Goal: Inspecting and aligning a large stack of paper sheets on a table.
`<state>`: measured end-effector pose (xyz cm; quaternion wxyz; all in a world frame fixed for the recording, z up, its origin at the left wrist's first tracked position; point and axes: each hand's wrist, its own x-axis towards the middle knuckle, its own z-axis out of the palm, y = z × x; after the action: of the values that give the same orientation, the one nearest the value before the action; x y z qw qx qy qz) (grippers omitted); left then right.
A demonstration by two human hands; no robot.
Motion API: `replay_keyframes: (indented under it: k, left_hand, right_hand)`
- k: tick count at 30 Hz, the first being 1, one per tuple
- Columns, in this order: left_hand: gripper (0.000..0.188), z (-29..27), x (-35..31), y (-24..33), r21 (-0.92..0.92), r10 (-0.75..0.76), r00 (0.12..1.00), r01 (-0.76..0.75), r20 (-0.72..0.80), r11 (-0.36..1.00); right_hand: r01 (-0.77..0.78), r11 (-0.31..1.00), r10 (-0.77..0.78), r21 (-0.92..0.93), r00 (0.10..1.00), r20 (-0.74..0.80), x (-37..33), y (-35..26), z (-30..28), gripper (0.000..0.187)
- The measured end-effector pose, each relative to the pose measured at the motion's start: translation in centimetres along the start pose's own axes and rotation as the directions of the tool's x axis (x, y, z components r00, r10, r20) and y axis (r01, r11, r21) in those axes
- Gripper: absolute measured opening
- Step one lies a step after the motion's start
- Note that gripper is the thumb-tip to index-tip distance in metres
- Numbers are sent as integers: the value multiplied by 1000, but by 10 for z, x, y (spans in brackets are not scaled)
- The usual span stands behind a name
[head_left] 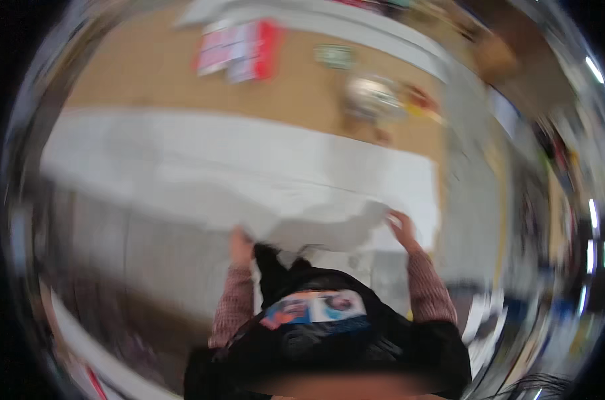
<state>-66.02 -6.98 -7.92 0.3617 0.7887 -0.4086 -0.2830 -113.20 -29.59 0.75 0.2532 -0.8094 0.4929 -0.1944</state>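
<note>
A long white sheet or panel (202,150) lies across the near part of a tan work table (149,67). My left hand (241,245) is at the near edge of the white sheet, in front of my body; motion blur hides its fingers. Over the sheet's near right part is my right hand (401,228), its fingers apart and bent to the left, with nothing visible between them. Whether either hand presses on the sheet is unclear. Shadows of my body and arms fall across the white surface.
Red and white papers or packets (239,50) lie at the far left of the table. A small green item (334,56) sits mid-table. Right of it are a shiny clear-looking bundle (374,93) and a red-yellow object (420,100). A white strip (322,23) borders the far edge.
</note>
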Motion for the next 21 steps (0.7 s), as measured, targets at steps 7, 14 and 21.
replay_keyframes:
  k: [7,14,21]
  left_hand:
    - [34,-7,-2,72,-924,-709,682,364,181,115]
    - [35,-31,6,75,-906,-629,711,423,314,27]
    - [31,-28,1,72,-848,-641,717,495,275,189]
  right_hand:
    - [-9,997,24,-73,979,202,45,-100,4,25]
    - [-22,996,39,-87,980,193,74,-141,34,21]
    - [17,1000,-16,-1,978,207,104,-171,57,22]
